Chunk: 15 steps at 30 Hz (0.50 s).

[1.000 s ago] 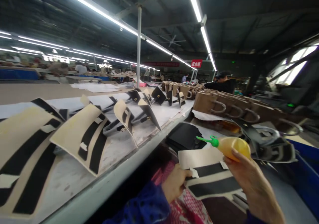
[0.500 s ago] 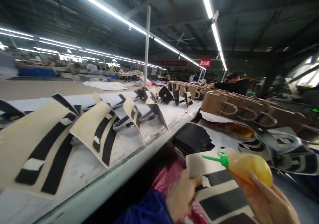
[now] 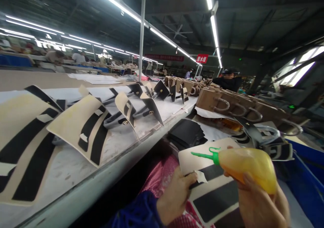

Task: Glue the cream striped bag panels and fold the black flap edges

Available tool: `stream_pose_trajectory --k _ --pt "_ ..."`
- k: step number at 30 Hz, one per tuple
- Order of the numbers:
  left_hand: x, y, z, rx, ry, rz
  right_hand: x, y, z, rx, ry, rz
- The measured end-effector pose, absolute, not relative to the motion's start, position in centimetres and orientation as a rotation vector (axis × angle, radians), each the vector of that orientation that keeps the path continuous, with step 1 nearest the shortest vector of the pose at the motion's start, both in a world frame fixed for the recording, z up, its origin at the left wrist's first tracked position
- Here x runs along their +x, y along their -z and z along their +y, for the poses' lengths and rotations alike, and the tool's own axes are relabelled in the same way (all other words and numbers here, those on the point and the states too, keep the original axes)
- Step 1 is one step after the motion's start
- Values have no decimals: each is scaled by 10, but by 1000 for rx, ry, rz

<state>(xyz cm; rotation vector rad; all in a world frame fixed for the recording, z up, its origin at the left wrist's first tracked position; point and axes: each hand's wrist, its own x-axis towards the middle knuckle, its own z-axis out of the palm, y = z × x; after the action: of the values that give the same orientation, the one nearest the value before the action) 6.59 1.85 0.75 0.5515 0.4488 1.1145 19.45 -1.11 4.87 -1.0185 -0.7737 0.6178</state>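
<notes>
Repositioned since half a second ago: the yellow squeeze bottle (image 3: 249,169) sits lower and further left, and its green nozzle (image 3: 202,154) now crosses the cream upper part of the cream-and-black panel (image 3: 217,197) instead of lying clear to the right of it. The nozzle tip lies close to the panel's upper left edge; whether it touches the surface cannot be told from this view.

Right hand (image 3: 260,206): fingers closed round the bottle body from below, with one fingertip pressed on its near side. The grip matches the earlier frames.

Left hand (image 3: 174,197): fingers closed on the panel's left edge, with the thumb lying just beside a small white tab (image 3: 201,176) on the panel face. The hold is unchanged and the panel remains in front of the person's lap, tilted up toward the camera.

Judgement: with the panel held steady and the nozzle brought over it, the work appears to be at the point of application, though no bead or wet trace is visible on the surface.

Surroundings: similar panels (image 3: 83,130) stand curled in a row along the long bench (image 3: 68,177) to the left. A stack of black pieces (image 3: 187,133) lies beyond the held panel, and brown bags (image 3: 227,104) are lined up further back. Another person (image 3: 229,82) works well apart.
</notes>
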Motion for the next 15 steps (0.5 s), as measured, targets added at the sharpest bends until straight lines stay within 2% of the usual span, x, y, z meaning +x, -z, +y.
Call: stream_pose_trajectory --k 5,15 --pt "64 -12 14 516 -1113 454 189 -57 -10 -1087 -579 -948" --pt "60 -15 10 529 -1120 434 173 -47 -21 -1083 -613 -917"
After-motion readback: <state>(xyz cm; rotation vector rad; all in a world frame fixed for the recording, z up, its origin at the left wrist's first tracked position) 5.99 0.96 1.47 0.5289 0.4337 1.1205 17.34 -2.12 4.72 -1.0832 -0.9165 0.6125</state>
